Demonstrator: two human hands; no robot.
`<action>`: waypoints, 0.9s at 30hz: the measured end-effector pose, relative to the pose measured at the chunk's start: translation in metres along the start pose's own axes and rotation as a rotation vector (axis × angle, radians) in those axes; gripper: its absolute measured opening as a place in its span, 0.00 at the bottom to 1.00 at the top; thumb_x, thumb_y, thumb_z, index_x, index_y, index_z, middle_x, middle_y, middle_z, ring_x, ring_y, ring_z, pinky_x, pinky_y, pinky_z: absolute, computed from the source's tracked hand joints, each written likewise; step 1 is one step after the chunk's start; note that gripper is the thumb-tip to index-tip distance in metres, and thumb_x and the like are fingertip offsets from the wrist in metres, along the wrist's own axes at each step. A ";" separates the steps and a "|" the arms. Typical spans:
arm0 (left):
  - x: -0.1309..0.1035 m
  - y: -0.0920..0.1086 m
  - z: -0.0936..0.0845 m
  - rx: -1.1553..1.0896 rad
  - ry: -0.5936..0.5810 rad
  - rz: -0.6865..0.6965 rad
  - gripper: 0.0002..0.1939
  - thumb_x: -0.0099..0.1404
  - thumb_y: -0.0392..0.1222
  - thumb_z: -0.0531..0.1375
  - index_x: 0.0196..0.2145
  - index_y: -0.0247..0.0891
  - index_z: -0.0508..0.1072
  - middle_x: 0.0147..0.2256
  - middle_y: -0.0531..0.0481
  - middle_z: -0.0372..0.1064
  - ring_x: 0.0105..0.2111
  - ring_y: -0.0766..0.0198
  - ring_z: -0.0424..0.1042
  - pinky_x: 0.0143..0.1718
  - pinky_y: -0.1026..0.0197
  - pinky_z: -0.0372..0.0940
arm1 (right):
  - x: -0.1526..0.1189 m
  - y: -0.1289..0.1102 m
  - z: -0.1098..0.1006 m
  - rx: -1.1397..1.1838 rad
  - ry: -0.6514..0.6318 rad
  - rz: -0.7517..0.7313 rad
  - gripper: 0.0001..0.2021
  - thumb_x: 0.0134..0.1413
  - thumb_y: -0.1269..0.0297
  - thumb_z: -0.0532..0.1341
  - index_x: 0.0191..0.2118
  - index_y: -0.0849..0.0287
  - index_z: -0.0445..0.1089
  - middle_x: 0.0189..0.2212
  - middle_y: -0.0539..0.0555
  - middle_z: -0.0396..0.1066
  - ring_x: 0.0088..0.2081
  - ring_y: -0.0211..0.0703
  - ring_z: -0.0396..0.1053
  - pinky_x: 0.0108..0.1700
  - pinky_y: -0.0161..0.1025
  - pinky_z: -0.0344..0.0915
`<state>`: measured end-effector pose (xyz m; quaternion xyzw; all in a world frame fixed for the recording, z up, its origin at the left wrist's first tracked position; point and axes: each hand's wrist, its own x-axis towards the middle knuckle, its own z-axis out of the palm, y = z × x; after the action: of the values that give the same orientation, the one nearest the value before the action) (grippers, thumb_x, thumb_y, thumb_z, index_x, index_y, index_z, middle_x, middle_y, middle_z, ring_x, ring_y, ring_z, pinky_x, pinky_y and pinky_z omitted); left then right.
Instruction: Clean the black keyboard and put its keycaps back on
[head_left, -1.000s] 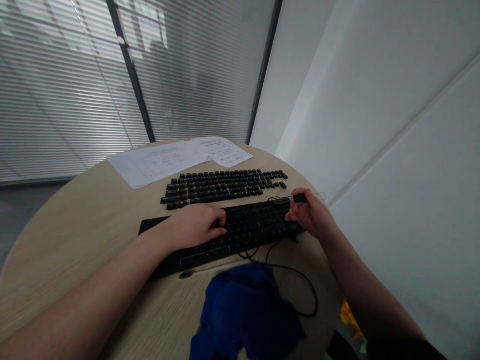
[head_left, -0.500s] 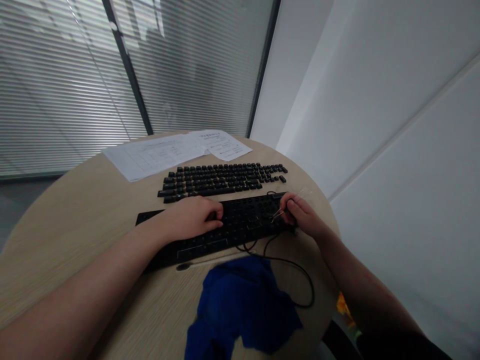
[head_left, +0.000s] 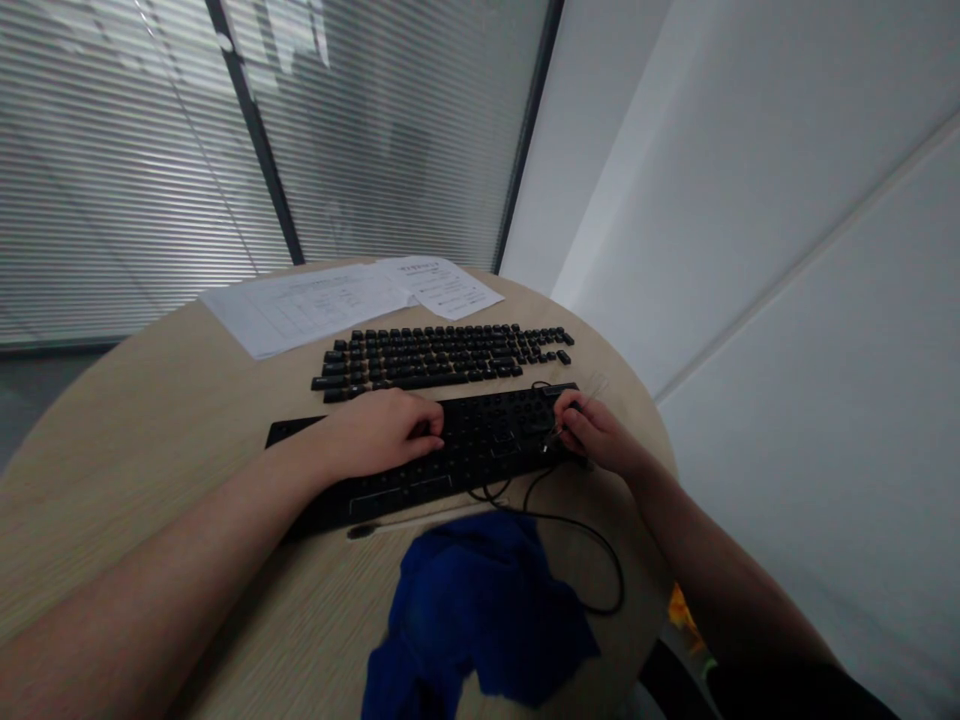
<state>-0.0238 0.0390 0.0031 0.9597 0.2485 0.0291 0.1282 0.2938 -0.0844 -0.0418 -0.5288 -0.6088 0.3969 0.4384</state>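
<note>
A black keyboard (head_left: 412,485), stripped of most or all of its keycaps, lies at a slant on the table. My left hand (head_left: 382,430) rests on its left and middle part, fingers curled and thumb close to them; whatever may be between them is hidden. Over the keyboard's right end, my right hand (head_left: 589,428) is closed on a wire keycap puller (head_left: 553,437), whose thin wire ends point down at the board. Behind the keyboard, black keycaps (head_left: 435,355) lie loose in rows that follow a keyboard layout.
In front of the keyboard lie a blue cloth (head_left: 487,610), a black cable (head_left: 611,560) and a thin, pale stick-like tool with a dark end (head_left: 361,532). Printed papers (head_left: 315,305) cover part of the round table's (head_left: 97,430) back. A white wall (head_left: 787,250) stands close on the right.
My right hand has shifted slightly left with the keycap puller, its wire tips a little lower over the keyboard. My left hand stays in place on the board. The view has moved slightly.
</note>
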 end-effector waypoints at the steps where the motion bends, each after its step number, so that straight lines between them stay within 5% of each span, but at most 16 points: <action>1: 0.000 0.000 0.000 0.001 -0.003 -0.003 0.08 0.67 0.47 0.59 0.36 0.43 0.77 0.32 0.51 0.76 0.31 0.60 0.74 0.32 0.60 0.60 | 0.000 0.001 0.000 -0.009 0.004 0.005 0.19 0.62 0.42 0.59 0.36 0.54 0.61 0.21 0.44 0.60 0.21 0.34 0.56 0.21 0.31 0.51; 27: 0.002 0.006 -0.004 -0.054 -0.043 -0.066 0.05 0.64 0.43 0.60 0.34 0.44 0.77 0.28 0.54 0.74 0.28 0.62 0.71 0.30 0.60 0.57 | -0.005 0.003 -0.008 -0.027 -0.146 -0.041 0.18 0.67 0.44 0.57 0.38 0.55 0.61 0.23 0.44 0.58 0.23 0.34 0.53 0.24 0.34 0.50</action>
<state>-0.0196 0.0355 0.0090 0.9476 0.2763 0.0110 0.1602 0.3024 -0.0886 -0.0432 -0.4918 -0.6551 0.4173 0.3935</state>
